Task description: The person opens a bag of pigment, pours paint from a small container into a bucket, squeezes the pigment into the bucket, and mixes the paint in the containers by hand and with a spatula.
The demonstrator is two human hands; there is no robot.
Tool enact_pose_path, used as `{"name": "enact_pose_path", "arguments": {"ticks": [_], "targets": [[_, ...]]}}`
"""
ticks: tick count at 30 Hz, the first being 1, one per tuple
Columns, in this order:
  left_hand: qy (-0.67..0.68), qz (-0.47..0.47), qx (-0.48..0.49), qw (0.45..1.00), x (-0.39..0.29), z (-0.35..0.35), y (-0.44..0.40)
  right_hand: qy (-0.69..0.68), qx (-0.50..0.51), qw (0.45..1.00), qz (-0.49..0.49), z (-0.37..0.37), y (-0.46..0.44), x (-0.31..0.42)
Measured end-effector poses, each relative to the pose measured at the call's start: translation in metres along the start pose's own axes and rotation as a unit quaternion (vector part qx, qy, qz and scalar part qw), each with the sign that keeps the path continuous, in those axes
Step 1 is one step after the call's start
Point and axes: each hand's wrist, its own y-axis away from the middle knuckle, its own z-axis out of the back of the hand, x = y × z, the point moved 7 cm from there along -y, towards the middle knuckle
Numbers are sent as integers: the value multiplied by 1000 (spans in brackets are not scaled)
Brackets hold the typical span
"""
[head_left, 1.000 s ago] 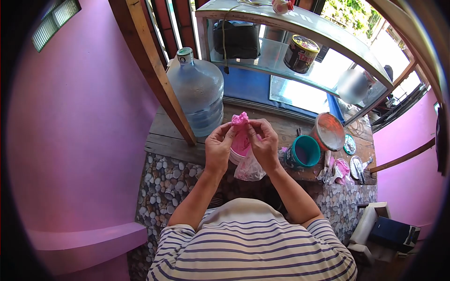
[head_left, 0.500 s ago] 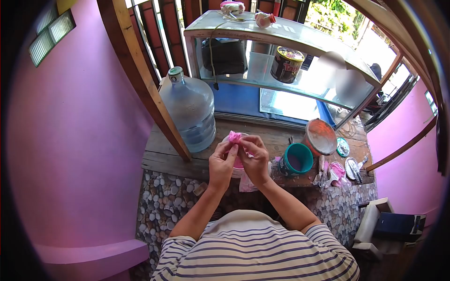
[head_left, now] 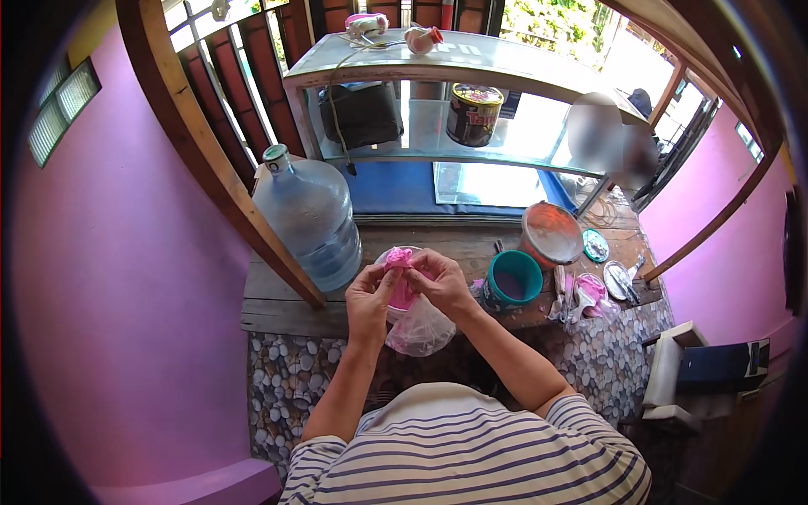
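Pink and crumpled, the soft bundle sits near the middle of the frame, pinched between my 2 hands over a white tub. My left hand has its thumb and fingers clamped on the near side of it; my right hand closes on its right edge, fingertips together, so the 2 hands nearly meet. Pink colour shows inside the tub, just below my thumbs. A clear plastic bag hangs below my right hand, over the table's near edge.

Around me is the wooden table. Right of centre stands a teal bucket, with an orange-lined bucket just behind it. Farther right lie pink-smeared plastic and 2 round lids, 1 teal-edged and 1 white.

Left of centre, a big water jug stands upright behind a slanting wooden post. Across the top of the frame, a glass cabinet holds a dark tin and a black bag.
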Motion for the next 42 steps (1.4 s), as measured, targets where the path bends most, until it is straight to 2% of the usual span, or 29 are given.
{"name": "enact_pose_path", "arguments": {"ticks": [1, 3, 5, 6, 9, 11, 12, 14, 18, 22, 27, 29, 33, 35, 36, 38, 39, 41, 42], "targets": [[-26, -14, 10, 1000, -2, -4, 1, 0, -1, 1000, -1, -1, 0, 6], [-52, -23, 19, 998, -2, -8, 1, 151, -53, 985, 57, -1, 2, 35], [-160, -133, 30, 978, -14, -15, 3, 144, -58, 985, 75, 1, 0, 39], [-160, -130, 30, 978, -13, -18, 2, 138, -61, 984, 94, 2, 1, 41], [-126, -128, 22, 983, -15, -23, 2, 57, -50, 996, 44, 6, 1, 32], [-13, -5, 26, 1000, -1, -25, 2, 5, -41, 999, 26, 8, 0, 32], [-13, -3, 24, 1000, 5, -19, 1, 5, -41, 999, 24, 11, -1, 31], [-160, -57, 70, 983, 10, -10, -2, 17, -36, 998, 46, 15, -3, 31], [-134, -67, 58, 987, 16, -6, -6, 70, -68, 995, 21, 15, 0, 37], [-149, -87, 33, 984, 12, -4, -9, 15, -80, 997, 11, 14, 1, 28], [-149, -78, 1, 986, 8, -5, -6, 34, -92, 995, 37, -4, 7, 25], [-263, -150, 24, 953, 2, -10, -3, 51, -99, 992, 59, -9, 8, 24], [-283, -129, 44, 949, 3, -16, 1, 40, -106, 992, 49, -4, 7, 16], [-159, -61, 38, 985, 13, -12, 2, 30, -104, 994, 33, 1, 7, 13], [-158, -61, 37, 985, 13, -10, 1, 43, -114, 992, 26, 5, 7, 14], [-282, -162, 5, 946, 2, -5, 1, 56, -123, 991, 18, 8, 6, 12], [-281, -161, 4, 946, 5, -3, -1, 66, -122, 990, 26, 8, 6, 13], [-194, -75, 45, 977, 19, -3, -9, 75, -121, 989, 32, 7, 4, 13], [-194, -75, 44, 977, 20, -3, -10, 49, -121, 991, 38, 4, 3, 12]]}}
